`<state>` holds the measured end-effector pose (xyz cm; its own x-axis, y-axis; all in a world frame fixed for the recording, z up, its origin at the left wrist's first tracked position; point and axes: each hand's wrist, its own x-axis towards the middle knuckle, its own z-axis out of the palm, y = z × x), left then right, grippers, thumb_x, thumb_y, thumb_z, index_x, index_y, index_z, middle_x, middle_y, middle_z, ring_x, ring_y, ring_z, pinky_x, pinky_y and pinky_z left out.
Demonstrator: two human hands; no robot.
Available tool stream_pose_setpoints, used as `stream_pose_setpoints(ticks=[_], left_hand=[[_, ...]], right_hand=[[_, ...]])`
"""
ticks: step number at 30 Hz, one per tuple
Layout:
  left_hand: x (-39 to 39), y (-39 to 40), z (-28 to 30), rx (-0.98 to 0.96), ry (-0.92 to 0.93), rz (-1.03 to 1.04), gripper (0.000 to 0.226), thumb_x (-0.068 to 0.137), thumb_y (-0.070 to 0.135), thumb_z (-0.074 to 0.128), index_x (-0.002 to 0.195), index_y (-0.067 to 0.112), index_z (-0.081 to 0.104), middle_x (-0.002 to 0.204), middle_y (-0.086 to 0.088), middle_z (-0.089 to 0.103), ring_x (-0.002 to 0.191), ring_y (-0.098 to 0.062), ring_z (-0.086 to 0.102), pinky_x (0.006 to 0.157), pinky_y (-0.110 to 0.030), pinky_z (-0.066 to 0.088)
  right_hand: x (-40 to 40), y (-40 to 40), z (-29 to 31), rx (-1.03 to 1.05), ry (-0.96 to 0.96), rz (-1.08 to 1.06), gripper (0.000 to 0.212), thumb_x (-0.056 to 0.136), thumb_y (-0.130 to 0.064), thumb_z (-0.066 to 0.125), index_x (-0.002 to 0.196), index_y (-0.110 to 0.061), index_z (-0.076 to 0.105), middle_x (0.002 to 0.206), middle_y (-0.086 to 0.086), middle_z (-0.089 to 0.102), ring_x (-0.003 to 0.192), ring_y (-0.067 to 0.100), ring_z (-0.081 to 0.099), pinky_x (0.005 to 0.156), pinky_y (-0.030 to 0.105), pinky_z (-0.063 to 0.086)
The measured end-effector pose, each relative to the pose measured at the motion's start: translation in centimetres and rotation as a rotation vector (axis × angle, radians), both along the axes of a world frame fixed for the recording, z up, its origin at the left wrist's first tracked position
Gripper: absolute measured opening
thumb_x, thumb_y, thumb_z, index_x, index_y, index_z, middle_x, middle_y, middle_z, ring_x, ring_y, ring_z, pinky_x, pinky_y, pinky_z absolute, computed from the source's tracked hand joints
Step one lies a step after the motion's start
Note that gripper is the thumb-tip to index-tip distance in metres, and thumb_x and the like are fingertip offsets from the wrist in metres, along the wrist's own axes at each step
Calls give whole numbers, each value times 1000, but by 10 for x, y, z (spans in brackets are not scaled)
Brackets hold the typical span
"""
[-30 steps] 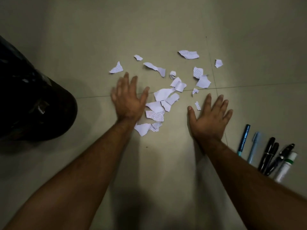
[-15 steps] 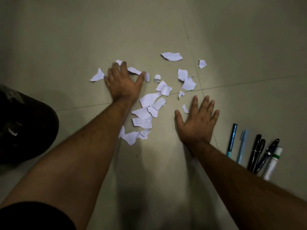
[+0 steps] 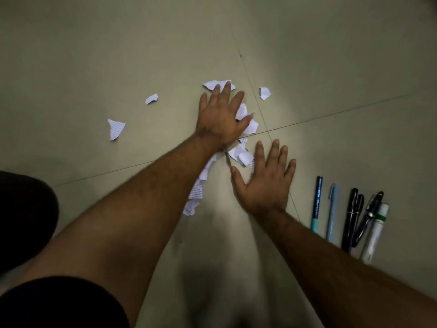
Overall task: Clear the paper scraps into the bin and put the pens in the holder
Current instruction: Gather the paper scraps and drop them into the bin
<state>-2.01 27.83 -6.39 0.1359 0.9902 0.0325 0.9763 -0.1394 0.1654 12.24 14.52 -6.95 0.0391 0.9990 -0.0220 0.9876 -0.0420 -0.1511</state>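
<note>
White paper scraps with printed text lie on the grey tiled floor. My left hand [image 3: 221, 117] lies flat with straight fingers on top of the scraps, which bunch into a pile [image 3: 238, 153] beside and under it. My right hand [image 3: 263, 181] rests flat on the floor just right of the pile, fingers spread. Loose scraps remain at the left [image 3: 115, 129], further up [image 3: 151, 98] and at the upper right [image 3: 264, 93]. Several pens [image 3: 316, 204] lie side by side at the right, next to a white marker [image 3: 374, 233].
A dark rounded bin [image 3: 26, 218] shows at the left edge. Tile seams cross near the pile. The pen holder is not in view.
My left hand has swept rightward across the scraps, pushing them together toward my right hand. The view has shifted and the bin has slid further to the left edge.
</note>
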Motion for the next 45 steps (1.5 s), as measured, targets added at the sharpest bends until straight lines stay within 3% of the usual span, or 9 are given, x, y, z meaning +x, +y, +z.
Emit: stream_pose_setpoints(ticks=[3,7,15,21,24,28,32,39,45], left_hand=[[-6,-9,-1,11,71,-78,65,90,62,37,140,22,48,148,-14,46,136,-37,41,108,-50,30],[7,-42,15,208,170,-44,52,94,50,40,131,17,55,115,-10,64,95,-31,61,79,-42,41],[61,41,20,-167,81,-295,55,99,46,35,148,21,37,159,-11,27,146,-32,26,115,-46,23],[1,-60,22,-137,-250,-376,39,99,31,41,119,10,67,132,-13,62,124,-31,56,104,-44,43],[-15,-86,27,-2,-303,-281,35,98,28,48,123,11,65,130,-13,63,119,-29,60,102,-41,45],[-67,-68,19,175,-59,151,43,97,36,42,131,14,58,141,-19,52,128,-35,51,107,-46,38],[-112,-58,9,-96,39,528,76,88,62,18,142,17,46,152,-21,37,139,-40,36,114,-51,26],[-80,-84,8,1,-79,362,52,89,39,41,132,13,56,142,-22,49,131,-38,48,109,-47,37],[-109,-16,8,-165,-79,395,63,100,43,34,154,14,20,163,-12,14,151,-28,12,122,-42,8]], right_hand=[[2,0,1,7,14,-1,83,89,-68,35,154,-18,27,164,17,13,152,36,9,120,56,9],[2,1,1,-34,10,-7,86,88,-73,30,156,-20,20,165,15,9,152,35,6,121,56,7],[1,2,2,-65,6,-20,91,87,-78,26,157,-20,17,166,12,5,153,32,1,122,54,2],[2,1,10,-71,9,31,110,76,-89,31,157,-16,18,165,16,10,152,35,5,121,56,5],[4,-2,10,-25,25,91,111,75,-90,35,155,-14,25,163,17,17,152,36,11,120,57,10],[3,-4,7,117,27,150,107,75,-88,42,149,-11,41,158,19,31,149,38,23,118,58,17],[3,-5,3,131,3,144,106,74,-88,42,150,-14,39,160,18,28,150,37,20,119,57,15],[-1,-6,3,94,-18,125,109,73,-90,39,152,-16,32,162,16,23,151,35,16,120,55,12],[-2,-5,1,133,-12,132,109,71,-91,39,151,-17,35,161,15,26,151,34,18,120,54,13]])
